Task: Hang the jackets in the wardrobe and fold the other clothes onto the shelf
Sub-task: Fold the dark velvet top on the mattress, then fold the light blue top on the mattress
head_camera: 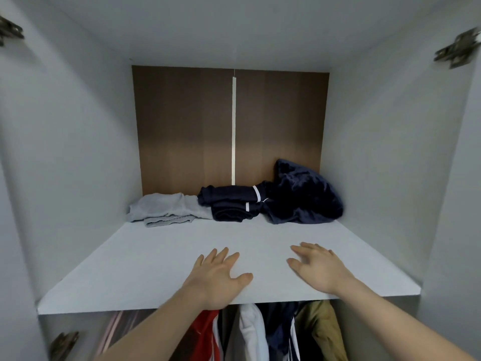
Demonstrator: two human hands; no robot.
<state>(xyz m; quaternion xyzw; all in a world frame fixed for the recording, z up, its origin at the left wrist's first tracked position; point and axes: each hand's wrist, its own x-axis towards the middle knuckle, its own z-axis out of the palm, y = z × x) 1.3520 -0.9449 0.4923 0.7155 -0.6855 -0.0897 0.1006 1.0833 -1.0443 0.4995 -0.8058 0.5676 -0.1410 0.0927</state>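
Both hands flat over the shelf's front edge, fingers spread, holding nothing.
The left hand and right hand lie on the shelf; folded grey clothes, navy clothes and a crumpled navy garment sit along its back edge, jackets hanging below.
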